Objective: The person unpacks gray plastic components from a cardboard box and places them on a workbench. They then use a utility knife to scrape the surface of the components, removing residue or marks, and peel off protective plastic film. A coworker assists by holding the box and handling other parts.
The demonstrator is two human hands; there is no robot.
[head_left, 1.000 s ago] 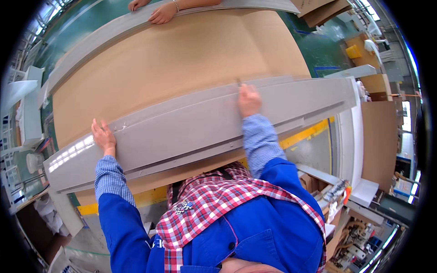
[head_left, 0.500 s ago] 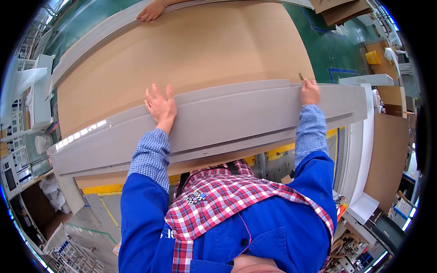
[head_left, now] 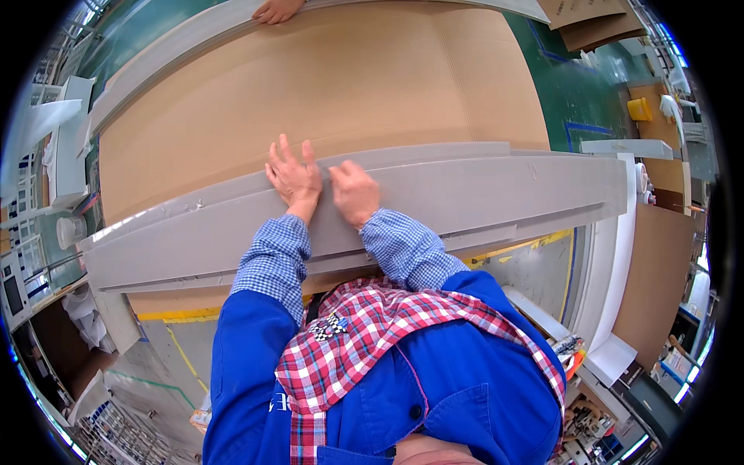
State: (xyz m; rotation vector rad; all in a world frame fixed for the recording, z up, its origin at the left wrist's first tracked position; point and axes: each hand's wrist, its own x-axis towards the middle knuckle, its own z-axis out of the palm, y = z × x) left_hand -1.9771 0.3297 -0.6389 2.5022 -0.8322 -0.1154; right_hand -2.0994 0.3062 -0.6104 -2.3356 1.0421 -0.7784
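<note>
A long glossy grey panel lies crosswise in front of me on brown cardboard. My left hand rests flat on it, left of the middle, fingers spread over its far edge. Close beside, on the right, my right hand is closed and slightly blurred over the same panel. A small thin dark tool stuck out of this fist a moment ago; the fingers hide it now.
The large cardboard sheet spreads out beyond the panel. Along its far side runs another long grey piece, with another person's hand on it. Folded cardboard lies far right; white boards stand nearer.
My right hand has swept left along the panel, from its right part to beside my left hand. My left hand sits slightly further right in view. The other person's hand has shifted a little right.
</note>
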